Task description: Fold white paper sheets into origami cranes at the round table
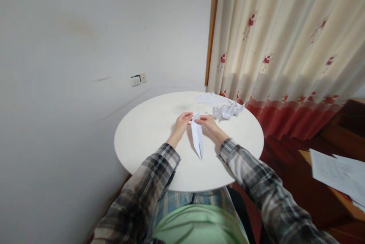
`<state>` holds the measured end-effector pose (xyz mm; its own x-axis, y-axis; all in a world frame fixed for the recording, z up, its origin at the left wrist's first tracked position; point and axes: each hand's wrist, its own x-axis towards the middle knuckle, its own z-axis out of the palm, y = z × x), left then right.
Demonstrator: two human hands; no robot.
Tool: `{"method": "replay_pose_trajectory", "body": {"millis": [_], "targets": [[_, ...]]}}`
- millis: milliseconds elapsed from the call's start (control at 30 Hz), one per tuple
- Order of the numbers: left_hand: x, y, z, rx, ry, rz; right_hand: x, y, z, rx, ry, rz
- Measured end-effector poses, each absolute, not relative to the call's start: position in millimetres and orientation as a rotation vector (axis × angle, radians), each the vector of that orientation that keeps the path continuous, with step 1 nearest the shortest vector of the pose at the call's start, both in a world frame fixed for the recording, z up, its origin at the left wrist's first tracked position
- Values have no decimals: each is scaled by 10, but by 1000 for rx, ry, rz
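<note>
A long, narrow piece of folded white paper (197, 137) is held at its far end between both hands, over the middle of the round white table. It tapers to a point toward me, with a slit near that tip. My left hand (183, 121) pinches the far end from the left side. My right hand (208, 122) grips the same end from the right, thumb on top. Just beyond my right hand lies a heap of crumpled and torn white paper (228, 110). Flatter white paper sheets (209, 98) lie behind the heap, near the table's far edge.
The round white table (139, 137) stands close to a grey-white wall with a power socket (135, 81). A cream curtain (273, 38) with red flowers hangs behind it. At right, written sheets (336, 171) rest on a brown wooden surface.
</note>
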<state>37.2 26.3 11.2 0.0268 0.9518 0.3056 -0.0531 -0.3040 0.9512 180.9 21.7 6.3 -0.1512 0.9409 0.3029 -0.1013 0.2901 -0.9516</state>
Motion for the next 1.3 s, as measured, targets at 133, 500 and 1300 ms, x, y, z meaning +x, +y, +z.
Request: {"method": "replay_pose_trajectory", "body": {"millis": [133,500,1300], "targets": [[374,277,89,1372,952,1373,1784,171,82,-851,-1447,1172],[359,249,88,1333,923,1377,1786,136,102,-870,-1486,1186],[356,265,73,1371,1034,1456,1748,30,154,-885,-1451,1265]]}}
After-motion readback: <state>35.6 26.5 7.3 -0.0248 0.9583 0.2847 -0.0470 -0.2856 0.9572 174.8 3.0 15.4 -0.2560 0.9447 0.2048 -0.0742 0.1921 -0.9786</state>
